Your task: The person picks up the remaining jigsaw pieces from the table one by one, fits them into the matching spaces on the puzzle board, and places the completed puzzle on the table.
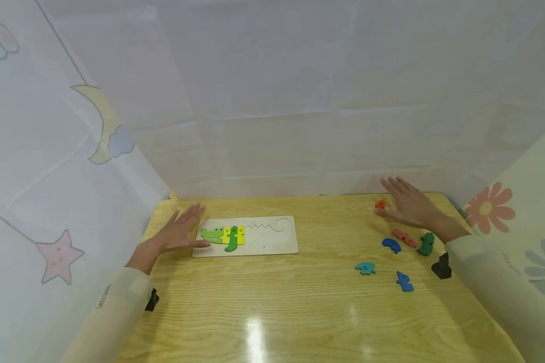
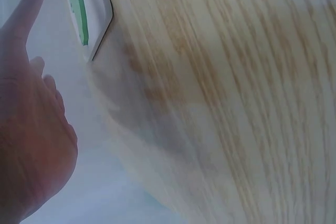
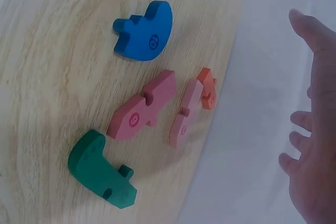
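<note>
A pale puzzle board (image 1: 272,242) lies on the table, its left part filled with a green crocodile head (image 1: 212,235), yellow numbered pieces (image 1: 240,236) and a green leg piece (image 1: 231,246). My left hand (image 1: 179,232) spreads over the board's left end, thumb overlapping the crocodile's snout, holding nothing. At the back right, my right hand (image 1: 411,205) is raised with fingers extended and nothing in it. Below it lie loose pieces: orange (image 3: 208,88), pink (image 3: 186,114), red (image 3: 143,106), green (image 3: 102,171) and blue (image 3: 147,32). The pink one is hidden in the head view.
Nearer the front right lie a teal piece (image 1: 365,267) and an angular blue piece (image 1: 404,281). Outlines mark the board's bare right part. Printed white sheets (image 1: 272,151) stand behind and beside the wooden table (image 1: 300,307).
</note>
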Demonstrator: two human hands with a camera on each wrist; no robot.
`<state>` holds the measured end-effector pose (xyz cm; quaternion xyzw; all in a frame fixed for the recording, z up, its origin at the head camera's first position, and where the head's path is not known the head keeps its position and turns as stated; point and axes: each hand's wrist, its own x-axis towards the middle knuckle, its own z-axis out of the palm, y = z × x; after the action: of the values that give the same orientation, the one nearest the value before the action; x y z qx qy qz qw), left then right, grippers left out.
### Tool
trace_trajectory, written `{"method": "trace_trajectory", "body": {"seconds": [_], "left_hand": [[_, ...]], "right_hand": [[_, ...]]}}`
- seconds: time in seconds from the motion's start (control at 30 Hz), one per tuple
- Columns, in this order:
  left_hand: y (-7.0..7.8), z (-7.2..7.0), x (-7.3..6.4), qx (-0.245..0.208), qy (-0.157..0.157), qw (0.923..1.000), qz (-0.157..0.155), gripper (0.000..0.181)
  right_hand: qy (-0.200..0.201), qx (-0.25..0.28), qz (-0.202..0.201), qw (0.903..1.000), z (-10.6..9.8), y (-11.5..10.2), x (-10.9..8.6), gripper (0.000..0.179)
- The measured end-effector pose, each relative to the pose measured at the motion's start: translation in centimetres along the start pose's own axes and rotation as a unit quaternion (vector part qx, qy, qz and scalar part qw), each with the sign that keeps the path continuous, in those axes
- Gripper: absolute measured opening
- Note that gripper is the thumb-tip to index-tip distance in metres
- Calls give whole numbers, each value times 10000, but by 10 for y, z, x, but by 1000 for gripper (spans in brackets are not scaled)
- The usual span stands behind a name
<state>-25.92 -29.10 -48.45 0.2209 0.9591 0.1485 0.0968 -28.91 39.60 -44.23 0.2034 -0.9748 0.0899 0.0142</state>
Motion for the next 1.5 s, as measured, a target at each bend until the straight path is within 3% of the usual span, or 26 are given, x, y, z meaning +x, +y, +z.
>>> {"method": "trace_trajectory", "body": {"seconds": [0.2,0.57,1.5], "left_hand": [[1,7,2,-336,-44,9994,112,120],[5,14,7,-526,-160,9984,134,121],[-3,24,3,-542,-181,9983,126,122]], "right_hand": [[-127,116,-86,9998,1,6,-5,103],[-185,623,-158,9978,5,11,-6,104],[-423,1108,-48,9929,27,28,8,102]]}}
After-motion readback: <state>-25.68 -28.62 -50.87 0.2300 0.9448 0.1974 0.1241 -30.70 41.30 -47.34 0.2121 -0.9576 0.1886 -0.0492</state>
